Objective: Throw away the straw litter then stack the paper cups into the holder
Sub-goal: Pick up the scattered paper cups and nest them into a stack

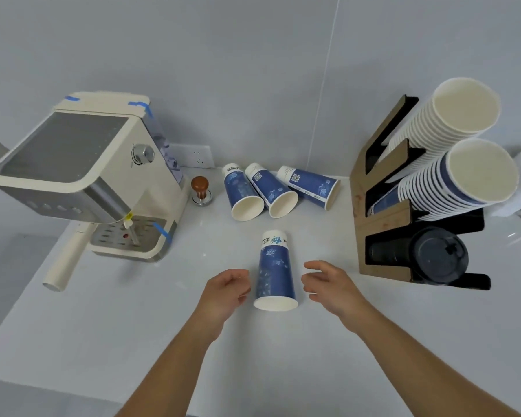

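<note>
A blue paper cup [275, 270] lies on its side on the white counter, mouth toward me. My left hand [224, 293] is just left of it and my right hand [328, 285] just right of it, both with fingers curled and apart, neither clearly touching it. Three more blue cups [243, 191] [271, 189] [312, 185] lie on their sides farther back. The brown cardboard cup holder [382, 206] stands at the right, with a stack of white cups [442, 121] in its top slot and a stack of blue cups [451, 179] in the middle. No straw litter is visible.
A cream espresso machine [85, 176] fills the left side, its portafilter handle [65, 260] sticking out toward me. A wooden-knobbed tamper [200, 189] stands beside it. Black lids [433, 255] sit in the holder's bottom slot. The counter edge runs along the left.
</note>
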